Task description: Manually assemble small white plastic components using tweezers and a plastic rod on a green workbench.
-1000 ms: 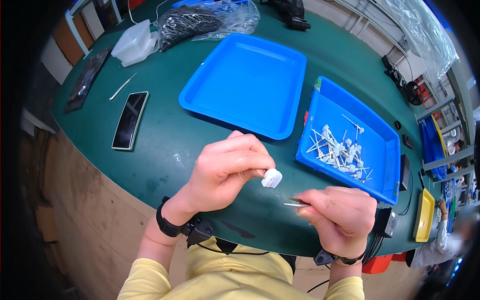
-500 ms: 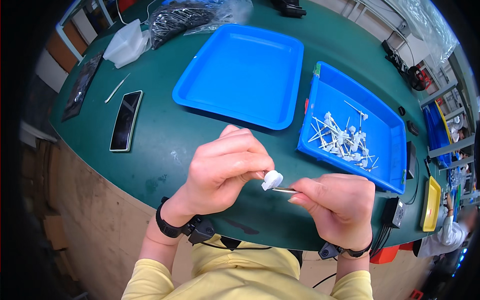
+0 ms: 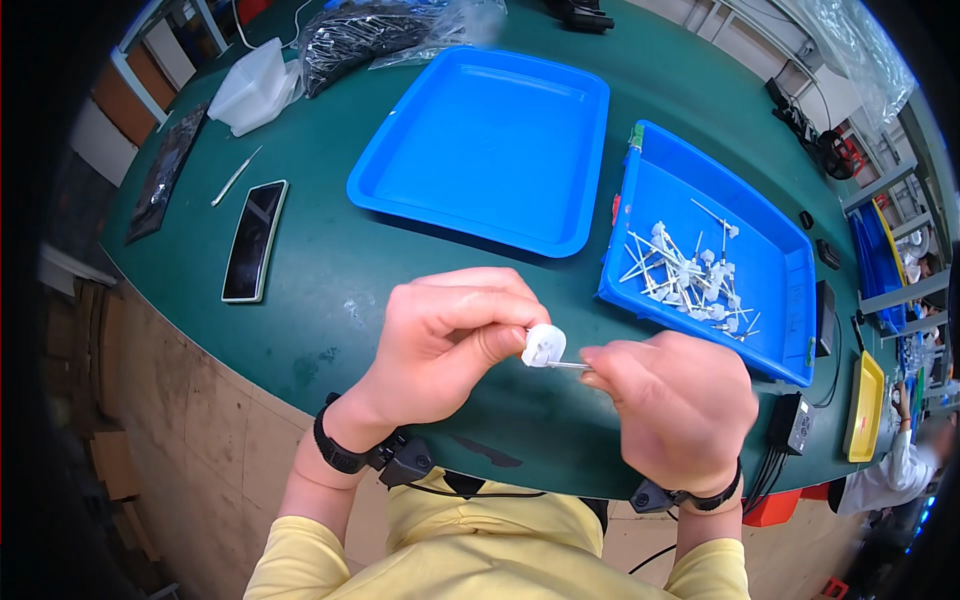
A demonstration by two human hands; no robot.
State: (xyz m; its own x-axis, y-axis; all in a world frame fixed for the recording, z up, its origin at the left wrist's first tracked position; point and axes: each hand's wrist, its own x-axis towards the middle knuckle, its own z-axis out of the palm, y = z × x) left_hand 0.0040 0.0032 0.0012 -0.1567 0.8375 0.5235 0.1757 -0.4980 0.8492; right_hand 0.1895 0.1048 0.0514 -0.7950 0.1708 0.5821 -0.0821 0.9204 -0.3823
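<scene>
My left hand (image 3: 465, 335) pinches a small round white plastic part (image 3: 543, 346) between thumb and fingertips, above the table's near side. From the right, my right hand (image 3: 690, 405) grips a thin metal tool (image 3: 570, 365), most of it hidden in the fingers. Its tip touches the lower edge of the white part; whether it is tweezers or a blade I cannot tell. Beyond my right hand, a deep blue bin (image 3: 720, 235) holds a pile of white plastic pieces with thin rods (image 3: 690, 280). A shallow blue tray (image 3: 490, 150) with nothing in it lies beyond my left hand.
On the left of the green table (image 3: 320, 250) lie a phone (image 3: 254, 243), a slim pointed tool (image 3: 236, 177) and a dark flat packet (image 3: 165, 180). Farther back are a white container (image 3: 250, 88) and a bag of dark pieces (image 3: 355, 45). A black box (image 3: 790, 423) with cables stands right.
The white part has turned so that its round face shows more. My right hand has rolled over, its back now facing up, and the tool looks thinner. The trays stay put.
</scene>
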